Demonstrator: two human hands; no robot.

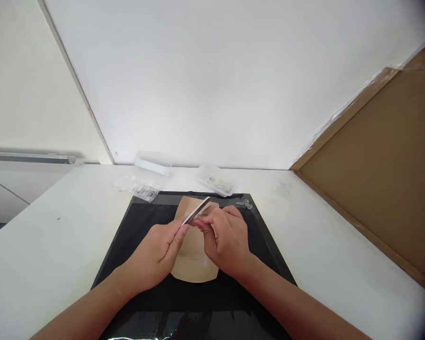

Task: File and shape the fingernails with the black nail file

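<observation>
A thin flat stick, dark with a pale edge, slants up and to the right from my left hand, whose thumb and fingers pinch its lower end. Close beside it, the fingertips of my right hand are pinched together near the stick; what they hold is too small to make out. Both hands are above a tan sheet with curved edges, which lies on a black mat.
On the white table, behind the mat, are clear plastic packaging and a translucent tray with small pieces. Small clear parts lie at the mat's back right corner. A cardboard panel stands at the right.
</observation>
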